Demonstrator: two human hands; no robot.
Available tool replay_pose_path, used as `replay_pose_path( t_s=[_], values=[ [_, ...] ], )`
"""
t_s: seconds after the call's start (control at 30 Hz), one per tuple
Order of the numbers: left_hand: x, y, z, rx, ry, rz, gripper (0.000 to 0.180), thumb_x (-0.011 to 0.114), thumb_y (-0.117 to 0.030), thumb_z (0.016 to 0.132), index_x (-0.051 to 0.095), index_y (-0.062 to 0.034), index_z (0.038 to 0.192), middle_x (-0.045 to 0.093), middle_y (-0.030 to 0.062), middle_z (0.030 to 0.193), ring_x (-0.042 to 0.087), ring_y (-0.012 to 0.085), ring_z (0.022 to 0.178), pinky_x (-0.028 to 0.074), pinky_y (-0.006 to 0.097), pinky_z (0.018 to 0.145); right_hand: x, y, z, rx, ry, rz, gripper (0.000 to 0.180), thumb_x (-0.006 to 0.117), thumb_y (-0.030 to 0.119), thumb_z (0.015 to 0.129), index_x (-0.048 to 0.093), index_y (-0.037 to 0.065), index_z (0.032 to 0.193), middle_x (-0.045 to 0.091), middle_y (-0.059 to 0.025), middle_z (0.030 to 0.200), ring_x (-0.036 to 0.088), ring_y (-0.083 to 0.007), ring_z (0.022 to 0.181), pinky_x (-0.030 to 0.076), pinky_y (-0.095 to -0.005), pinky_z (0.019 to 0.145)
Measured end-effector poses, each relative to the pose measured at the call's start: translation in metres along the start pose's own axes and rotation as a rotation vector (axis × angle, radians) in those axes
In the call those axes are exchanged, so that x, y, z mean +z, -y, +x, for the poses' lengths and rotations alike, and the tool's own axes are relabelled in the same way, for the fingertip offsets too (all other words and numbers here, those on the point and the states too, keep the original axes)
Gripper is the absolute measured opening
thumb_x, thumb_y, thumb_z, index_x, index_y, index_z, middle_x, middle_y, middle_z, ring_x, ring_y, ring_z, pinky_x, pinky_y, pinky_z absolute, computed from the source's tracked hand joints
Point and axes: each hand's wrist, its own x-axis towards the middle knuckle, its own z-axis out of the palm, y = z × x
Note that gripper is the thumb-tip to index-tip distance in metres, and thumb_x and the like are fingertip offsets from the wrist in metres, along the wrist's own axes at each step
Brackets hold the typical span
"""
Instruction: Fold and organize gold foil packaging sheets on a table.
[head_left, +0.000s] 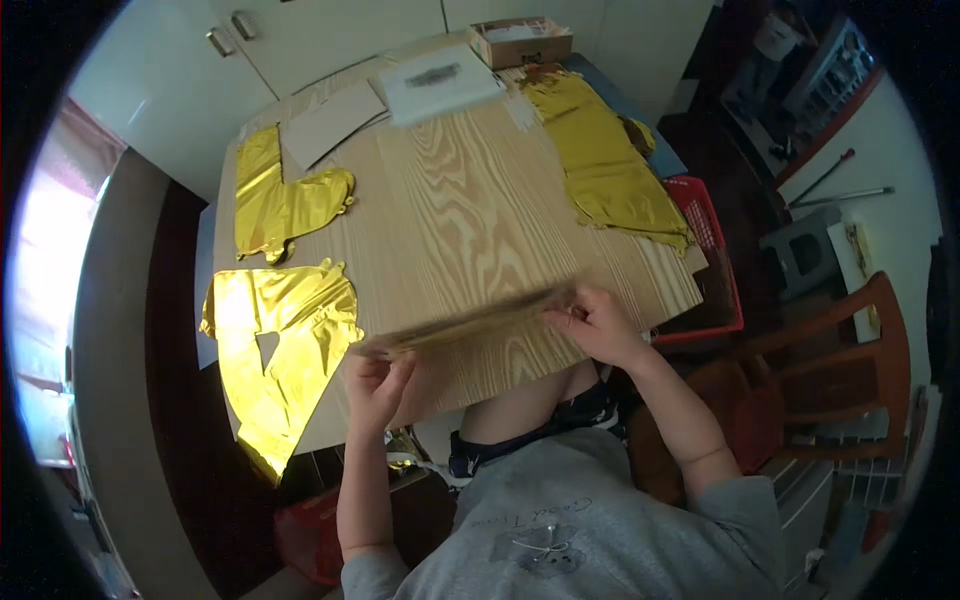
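Observation:
Stretched between my two hands is a thin, brownish see-through sheet, seen almost edge-on and smeared by motion, so its kind is unclear. My left hand pinches its left end near the table's front edge. The other end is pinched by my right hand. Close to my left hand lies a flat gold foil balloon, part of it hanging over the table's edge. Beyond it rests a second gold foil balloon, also flat. Farther right, more gold foil is spread flat along the table's right side.
Cardboard pieces, a pale sheet with a dark mark and a small cardboard box occupy the table's far side. A red basket and a wooden chair stand at right. Another person is in the doorway.

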Motion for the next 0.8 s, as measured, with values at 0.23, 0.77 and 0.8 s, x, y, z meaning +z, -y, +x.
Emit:
replay_pose_path(
  t_s=[0.23,0.77,0.8],
  values=[
    [0.046,-0.031,-0.016,-0.084,0.029,-0.065,0.021,0.077,-0.001,0.073,0.069,0.0022,0.092,0.068,0.0059,0.081,0.065,0.0128,0.078,0.053,0.026,0.068,-0.045,0.007,-0.053,0.066,0.062,0.044,0.044,0.081,0.022,0.074,0.061,0.003,0.108,0.049,-0.0016,0.067,0.044,-0.0095,0.054,0.038,-0.0257,0.052],
    [0.224,0.033,-0.029,0.912,0.852,0.581,0.041,0.072,-0.023,0.076,0.064,-0.0130,0.115,0.059,0.0090,0.124,0.055,0.0261,0.118,0.046,0.040,0.097,-0.100,-0.055,-0.234,0.834,-0.656,0.564,0.040,0.056,0.010,0.085,0.053,0.001,0.124,0.062,-0.0081,0.115,0.062,-0.0206,0.097,0.050,-0.0347,0.086],
    [0.223,0.034,-0.028,0.858,0.857,0.591,0.041,0.072,-0.024,0.076,0.064,-0.0126,0.115,0.059,0.0086,0.125,0.053,0.0261,0.120,0.044,0.040,0.099,-0.122,-0.082,-0.245,0.820,-0.676,0.490,0.042,0.053,0.008,0.085,0.052,0.003,0.127,0.061,-0.0062,0.118,0.062,-0.0188,0.099,0.049,-0.0340,0.087]
  ],
)
